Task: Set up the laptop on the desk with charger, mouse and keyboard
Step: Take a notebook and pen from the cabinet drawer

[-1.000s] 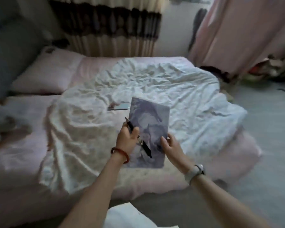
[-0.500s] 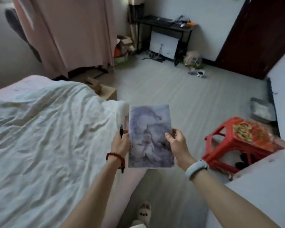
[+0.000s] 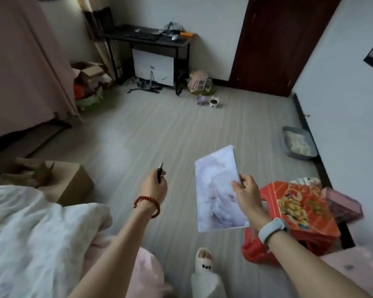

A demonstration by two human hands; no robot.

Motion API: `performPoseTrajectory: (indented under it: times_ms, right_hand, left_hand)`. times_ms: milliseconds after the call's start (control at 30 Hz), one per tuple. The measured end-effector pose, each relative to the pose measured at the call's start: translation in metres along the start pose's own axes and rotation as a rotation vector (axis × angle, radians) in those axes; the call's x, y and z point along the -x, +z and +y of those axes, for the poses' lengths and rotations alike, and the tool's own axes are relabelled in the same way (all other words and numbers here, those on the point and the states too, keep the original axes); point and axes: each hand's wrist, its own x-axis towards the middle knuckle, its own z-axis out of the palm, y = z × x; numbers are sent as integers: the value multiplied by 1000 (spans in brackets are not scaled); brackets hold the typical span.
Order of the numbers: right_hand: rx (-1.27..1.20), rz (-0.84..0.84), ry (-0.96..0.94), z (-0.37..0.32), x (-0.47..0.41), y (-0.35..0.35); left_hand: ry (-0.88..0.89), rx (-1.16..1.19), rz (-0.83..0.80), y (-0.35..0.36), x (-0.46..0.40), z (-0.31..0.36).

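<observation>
The desk [image 3: 146,43], dark and narrow, stands against the far wall across the room from you, its long axis running left to right along that wall. On its top lie a black keyboard [image 3: 140,36], lengthwise with the desk, and what looks like a pale mouse [image 3: 174,37] just to the right of it; a laptop and charger cannot be made out at this range.

Your hands carry other things. Your left hand [image 3: 155,187], beaded bracelet at the wrist, is curled round a dark pen [image 3: 159,172] whose tip points up and away from you. Your right hand [image 3: 247,193] pinches the right edge of a pale, marbled-cover notebook [image 3: 215,188], thumb on the cover and fingers behind; the book's long axis runs from near you toward the far right wall, tilted slightly.

By the look of it, the setup proper has not begun (you appear to be clearing or carrying odds and ends first). The next move likely calls for putting pen and notebook down somewhere, crossing the open floor [image 3: 170,134] to the desk, and freeing both hands.

A rumpled white duvet [image 3: 35,229] lies at your left, a cardboard box [image 3: 71,182] beside it, and a red plastic stool [image 3: 297,214] sits just behind the notebook.
</observation>
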Motion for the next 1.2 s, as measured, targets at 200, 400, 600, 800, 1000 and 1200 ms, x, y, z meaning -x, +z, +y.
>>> performPoseTrajectory:
  times_ms: [200, 400, 600, 800, 1000, 1200]
  right_hand:
    - [78, -7, -35, -29, -209, 31]
    - [83, -128, -77, -93, -379, 116]
    - [43, -221, -156, -146, -539, 234]
    - [45, -261, -132, -224, -720, 346]
    - [28, -240, -77, -287, -869, 422]
    - [-13, -259, -81, -329, -1044, 530]
  left_hand:
    - [-128, -54, -118, 55, -175, 68]
    - [-194, 2, 0, 44, -341, 107]
    - [-139, 145, 131, 24, -521, 113]
    - [-130, 189, 149, 8, -743, 151]
    - [-96, 93, 139, -12, -923, 192]
    - [-77, 165, 155, -11, -1126, 201]
